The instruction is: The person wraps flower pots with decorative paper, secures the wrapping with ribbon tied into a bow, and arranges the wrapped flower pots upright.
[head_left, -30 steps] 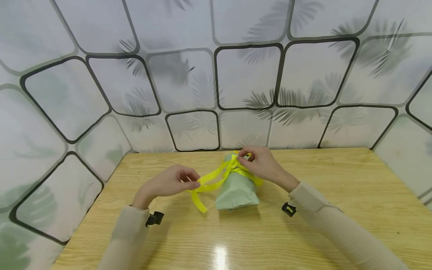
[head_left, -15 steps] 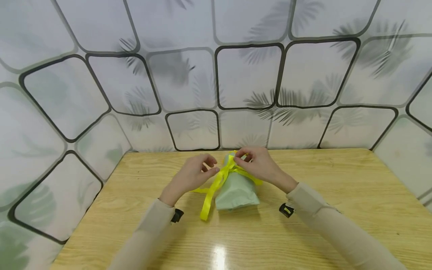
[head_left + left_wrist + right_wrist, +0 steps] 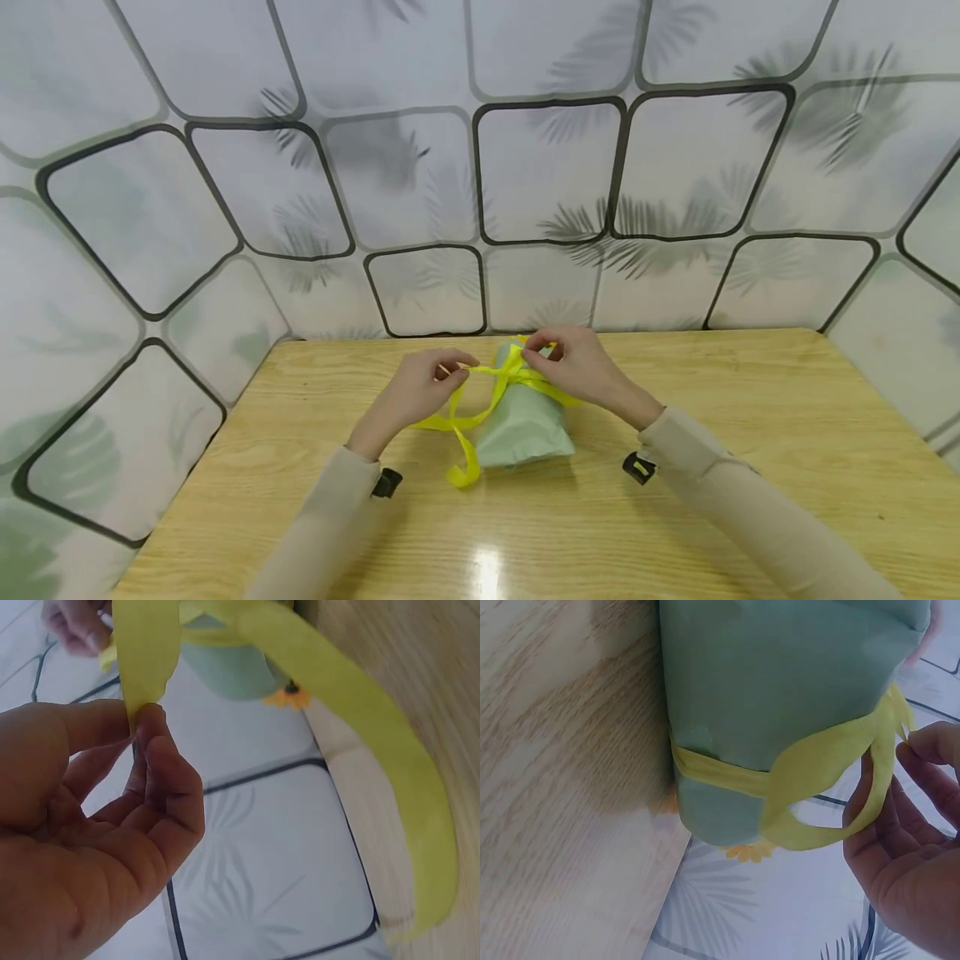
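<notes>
A pale green wrapped package (image 3: 525, 427) lies on the table, with a yellow ribbon (image 3: 501, 385) tied around its far part. To its left, my left hand (image 3: 418, 390) pinches one strand of the ribbon between thumb and forefinger; the left wrist view shows the ribbon (image 3: 148, 652) rising from the fingertips. My right hand (image 3: 576, 362) is at the far right of the package and pinches the ribbon near the knot. In the right wrist view, a ribbon loop (image 3: 821, 757) runs from the package to those fingers. A loose tail hangs and curls beside the package's left side.
The wooden table (image 3: 675, 533) meets a patterned cloth wall (image 3: 547, 175) right behind the package. An orange flower (image 3: 291, 697) shows by the package's far end in both wrist views. Each wrist wears a small black camera (image 3: 640, 467).
My left hand let go of the ribbon on the left, moved right and up toward the knot, and now pinches a strand there. The right hand has stayed almost still.
</notes>
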Available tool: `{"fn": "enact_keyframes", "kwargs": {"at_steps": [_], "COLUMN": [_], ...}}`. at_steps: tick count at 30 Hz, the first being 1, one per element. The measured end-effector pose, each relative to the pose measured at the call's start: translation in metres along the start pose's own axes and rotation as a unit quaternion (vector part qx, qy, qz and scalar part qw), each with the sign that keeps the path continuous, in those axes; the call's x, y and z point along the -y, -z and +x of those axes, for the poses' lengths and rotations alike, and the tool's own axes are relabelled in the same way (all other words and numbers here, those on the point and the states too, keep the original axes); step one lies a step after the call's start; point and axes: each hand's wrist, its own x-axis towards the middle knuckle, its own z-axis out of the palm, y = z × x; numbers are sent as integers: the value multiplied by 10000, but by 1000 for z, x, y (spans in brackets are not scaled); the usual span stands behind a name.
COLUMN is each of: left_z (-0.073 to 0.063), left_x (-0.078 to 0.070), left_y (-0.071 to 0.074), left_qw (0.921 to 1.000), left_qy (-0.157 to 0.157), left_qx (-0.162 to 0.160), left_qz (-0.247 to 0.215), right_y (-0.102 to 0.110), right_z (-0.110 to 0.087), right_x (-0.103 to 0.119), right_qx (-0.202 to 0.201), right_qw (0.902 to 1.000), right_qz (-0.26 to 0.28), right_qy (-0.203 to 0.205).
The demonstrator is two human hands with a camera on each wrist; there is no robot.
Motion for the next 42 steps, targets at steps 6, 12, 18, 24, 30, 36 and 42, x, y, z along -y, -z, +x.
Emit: {"fn": "enact_keyframes", "kwargs": {"at_steps": [6,12,18,24,30,36,42], "left_z": [-20,-37,-44,-33,-7,5,1], "left_x": [15,30,25,12,-3,-10,-7], "left_y": [24,50,56,43,8,-13,-3], "left_qw": [9994,9935,9726,9794,9970,9988,9981], "left_qy": [241,483,557,438,132,-109,-167], "left_qx": [259,1032,2242,1942,747,373,327], "left_qz": [-7,22,242,338,129,291,489], "right_y": [0,3,3,0,-3,-6,-5], "right_z": [-1,-3,-2,0,2,3,2], "right_x": [-4,-3,0,4,5,5,7], "right_qx": [-13,14,58,124,102,136,56], "right_qw": [9999,9996,9996,9993,9990,9987,9993], "right_qz": [-34,68,105,271,414,482,372], "right_qy": [-118,-272,-275,-232,-158,14,-15]}}
